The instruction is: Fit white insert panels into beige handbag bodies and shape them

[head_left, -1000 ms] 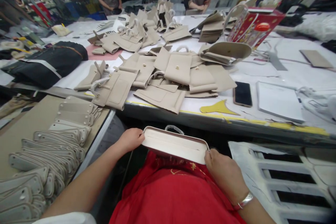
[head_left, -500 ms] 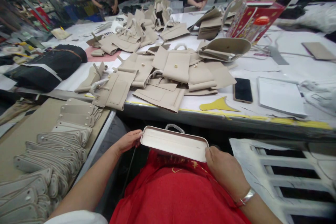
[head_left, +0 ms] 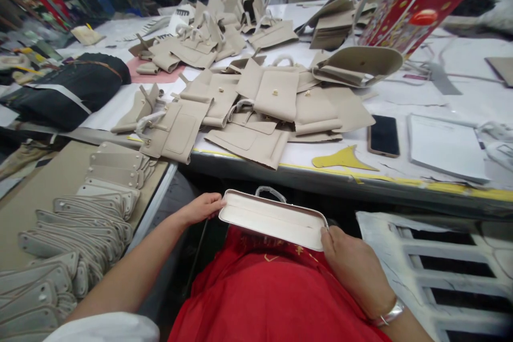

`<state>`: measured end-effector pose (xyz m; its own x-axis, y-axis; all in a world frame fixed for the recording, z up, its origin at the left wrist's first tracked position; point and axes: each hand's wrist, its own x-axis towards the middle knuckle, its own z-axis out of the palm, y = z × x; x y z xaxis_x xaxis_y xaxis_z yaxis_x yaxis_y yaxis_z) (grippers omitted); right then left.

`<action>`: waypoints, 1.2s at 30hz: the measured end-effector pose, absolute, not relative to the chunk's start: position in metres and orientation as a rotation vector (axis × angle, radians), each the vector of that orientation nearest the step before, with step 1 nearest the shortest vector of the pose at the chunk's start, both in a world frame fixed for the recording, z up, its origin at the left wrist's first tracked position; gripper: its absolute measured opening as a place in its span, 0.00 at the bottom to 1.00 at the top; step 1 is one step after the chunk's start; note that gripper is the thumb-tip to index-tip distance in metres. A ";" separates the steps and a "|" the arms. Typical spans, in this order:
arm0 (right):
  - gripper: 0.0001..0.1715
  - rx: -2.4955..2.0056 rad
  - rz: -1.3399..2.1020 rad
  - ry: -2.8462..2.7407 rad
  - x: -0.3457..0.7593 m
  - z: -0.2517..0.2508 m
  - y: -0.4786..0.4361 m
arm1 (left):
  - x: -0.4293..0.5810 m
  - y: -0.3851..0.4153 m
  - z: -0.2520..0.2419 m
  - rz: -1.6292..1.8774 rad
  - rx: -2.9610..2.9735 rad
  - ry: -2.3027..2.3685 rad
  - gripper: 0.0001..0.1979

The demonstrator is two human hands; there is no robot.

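Since a second ago, the person's left hand [head_left: 202, 207] has slackened from its curled hold on one corner, opened out, and now rests with its fingertips against the left end of the handbag body [head_left: 266, 218]. Right hand [head_left: 356, 262], by contrast, has stayed clamped on the opposite end, thumb along the rim. To my eye that leaves the right doing most of the holding while the left merely steadies; whether the left is actually pinching I can't tell from here, as the far fingers are hidden. The head has turned a little too, so everything on the worktop [head_left: 473, 102] sits differently in view, though the beige bag panels [head_left: 276, 96] lie heaped as they were.

Held just above the red apron [head_left: 256, 288], near the worktop's front edge, the body is long and shallow with rounded corners, tilted so its right end dips. Its cream interior faces up, crossed lengthwise by a faint line, inside a thin darker rim. A plastic-wrapped carrying handle [head_left: 274, 191] arches from the far side.
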<state>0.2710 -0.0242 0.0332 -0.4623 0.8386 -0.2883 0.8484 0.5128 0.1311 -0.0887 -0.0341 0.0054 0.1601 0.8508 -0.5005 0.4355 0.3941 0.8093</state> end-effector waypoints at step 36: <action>0.23 2.029 -2.387 1.478 0.288 0.025 -0.022 | 0.079 -0.030 0.016 0.226 2.600 0.987 0.20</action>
